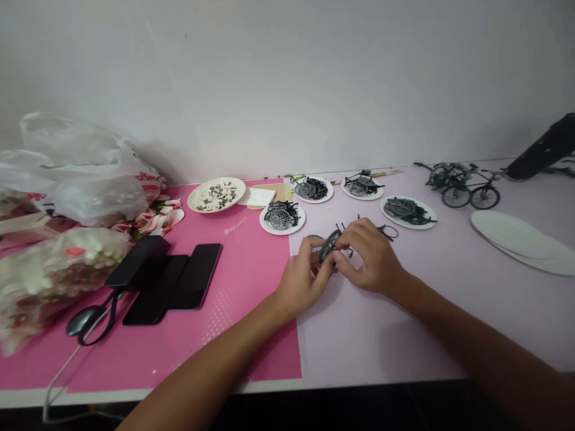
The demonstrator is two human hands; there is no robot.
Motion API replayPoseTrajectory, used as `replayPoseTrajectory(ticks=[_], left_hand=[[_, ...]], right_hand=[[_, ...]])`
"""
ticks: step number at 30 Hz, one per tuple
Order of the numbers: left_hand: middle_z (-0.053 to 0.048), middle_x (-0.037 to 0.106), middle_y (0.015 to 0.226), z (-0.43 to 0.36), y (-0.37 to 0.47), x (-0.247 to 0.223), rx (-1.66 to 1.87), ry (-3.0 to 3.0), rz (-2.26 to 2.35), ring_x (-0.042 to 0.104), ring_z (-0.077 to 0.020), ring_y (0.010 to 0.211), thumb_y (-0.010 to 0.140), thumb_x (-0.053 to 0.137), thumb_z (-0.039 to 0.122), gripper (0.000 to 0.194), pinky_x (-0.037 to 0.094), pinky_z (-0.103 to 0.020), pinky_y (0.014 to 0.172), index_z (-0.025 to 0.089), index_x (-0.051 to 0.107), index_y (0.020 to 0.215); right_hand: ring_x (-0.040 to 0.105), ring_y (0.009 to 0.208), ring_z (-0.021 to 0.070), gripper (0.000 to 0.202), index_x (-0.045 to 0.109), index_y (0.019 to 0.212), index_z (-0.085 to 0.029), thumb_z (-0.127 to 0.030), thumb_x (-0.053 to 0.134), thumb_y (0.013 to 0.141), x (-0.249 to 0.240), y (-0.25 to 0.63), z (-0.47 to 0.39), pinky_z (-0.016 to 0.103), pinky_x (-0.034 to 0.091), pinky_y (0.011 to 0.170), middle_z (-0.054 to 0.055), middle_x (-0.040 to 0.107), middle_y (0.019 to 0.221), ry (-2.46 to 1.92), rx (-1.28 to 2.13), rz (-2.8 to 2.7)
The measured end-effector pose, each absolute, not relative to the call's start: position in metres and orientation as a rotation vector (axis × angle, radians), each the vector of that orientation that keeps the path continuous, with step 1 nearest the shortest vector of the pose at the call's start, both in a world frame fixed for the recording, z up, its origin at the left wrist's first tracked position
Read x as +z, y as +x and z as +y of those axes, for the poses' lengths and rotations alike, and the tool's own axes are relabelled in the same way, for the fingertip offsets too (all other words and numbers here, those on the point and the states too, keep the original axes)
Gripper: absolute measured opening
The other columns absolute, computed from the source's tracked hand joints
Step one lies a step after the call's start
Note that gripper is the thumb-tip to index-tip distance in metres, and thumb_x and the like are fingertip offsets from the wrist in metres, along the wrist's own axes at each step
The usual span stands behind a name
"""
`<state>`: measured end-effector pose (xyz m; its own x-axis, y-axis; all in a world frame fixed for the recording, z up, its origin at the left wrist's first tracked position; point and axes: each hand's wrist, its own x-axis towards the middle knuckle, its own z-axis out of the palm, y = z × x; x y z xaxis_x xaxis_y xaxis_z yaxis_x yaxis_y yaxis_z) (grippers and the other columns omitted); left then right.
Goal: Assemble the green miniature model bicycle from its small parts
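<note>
Both hands meet over the pale part of the table, fingers closed around a small dark green toy bicycle wheel (329, 246) tilted between them. My left hand (302, 281) pinches it from the left. On the other side, the fingertips of my right hand (371, 257) press on it, and partly hide it and whatever small piece is joined to it. A grey spoked wheel (314, 240) shows behind my left fingers. Beyond my right hand lies a dark thin part with a loop (390, 232).
Plates of bicycle parts (282, 226) stand beyond the hands, with a bowl of small pieces (217, 194) further left. Assembled toy bicycles (469, 188) and white plates (516, 236) are right. Phones (195, 278), a cable (67, 365) and plastic bags (85, 173) occupy the left.
</note>
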<state>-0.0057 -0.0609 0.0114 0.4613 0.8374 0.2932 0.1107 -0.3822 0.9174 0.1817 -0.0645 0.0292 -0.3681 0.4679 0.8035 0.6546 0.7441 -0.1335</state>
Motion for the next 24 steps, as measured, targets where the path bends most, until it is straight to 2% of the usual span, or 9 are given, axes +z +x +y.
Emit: replayPoseTrajectory(ticks=[12,18,24], left_hand=[[-0.008,0.078,0.098,-0.0628,-0.0058,0.0108,0.990,1.799,0.785,0.080,-0.0222,0.087,0.105,0.055,0.034,0.023,0.051,-0.023,0.061,0.021,0.045,0.121],[-0.008,0.079,0.099,-0.0625,-0.0059,0.0098,1.014,1.827,0.790,0.079,-0.0199,0.084,0.104,0.055,0.033,0.022,0.050,-0.022,0.059,0.021,0.045,0.120],[-0.006,0.079,0.094,-0.0626,-0.0062,0.0088,1.020,1.864,0.789,0.077,-0.0182,0.078,0.103,0.056,0.033,0.024,0.049,-0.022,0.059,0.021,0.046,0.121]], right_hand=[[0.046,0.075,0.0217,0.021,0.050,0.084,-0.023,-0.007,0.055,0.097,0.0270,0.1836,-0.0630,0.039,0.043,0.070,0.004,0.057,0.074,-0.860,-0.333,-2.077],[0.048,0.073,0.0207,0.015,0.051,0.085,-0.022,-0.012,0.060,0.093,0.0311,0.1811,-0.0660,0.038,0.042,0.068,0.002,0.055,0.074,-0.846,-0.248,-2.031],[0.049,0.076,0.0213,0.016,0.052,0.086,-0.022,-0.009,0.058,0.094,0.0278,0.1820,-0.0644,0.038,0.044,0.070,0.003,0.057,0.075,-0.833,-0.278,-2.050]])
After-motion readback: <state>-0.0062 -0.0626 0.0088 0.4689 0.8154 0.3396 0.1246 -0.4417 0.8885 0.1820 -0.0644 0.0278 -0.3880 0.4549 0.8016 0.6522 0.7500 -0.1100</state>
